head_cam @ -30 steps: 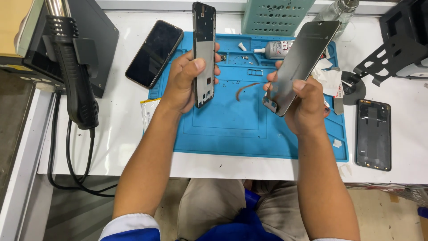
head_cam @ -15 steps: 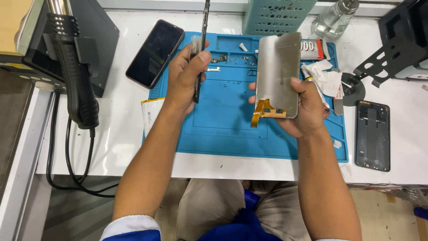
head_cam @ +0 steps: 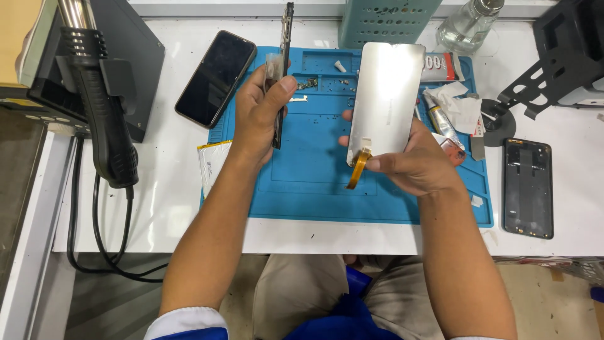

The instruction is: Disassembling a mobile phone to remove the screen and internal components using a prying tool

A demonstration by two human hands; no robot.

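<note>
White workbench [head_cam: 157, 208], blue repair mat [head_cam: 314, 189] at centre. Far left: hot-air station [head_cam: 100, 75], black phone [head_cam: 216, 78] lying beside mat. Right: dark back cover [head_cam: 528, 187] flat on bench.

Display panel [head_cam: 387, 104] above mat, silvery back to camera, long axis near-to-far, orange flex cable [head_cam: 358, 169] hanging at near end. Right hand [head_cam: 418, 167] fingers closed on near edge. Likely light, thin, brittle (best held by edges, clear of cable).

Phone frame [head_cam: 282, 69] edge-on, long axis near-to-far, gripped in left hand [head_cam: 261, 119], fingers wrapped round.

The bottle [head_cam: 469, 24] and green basket [head_cam: 389, 22] are cut off above.
</note>
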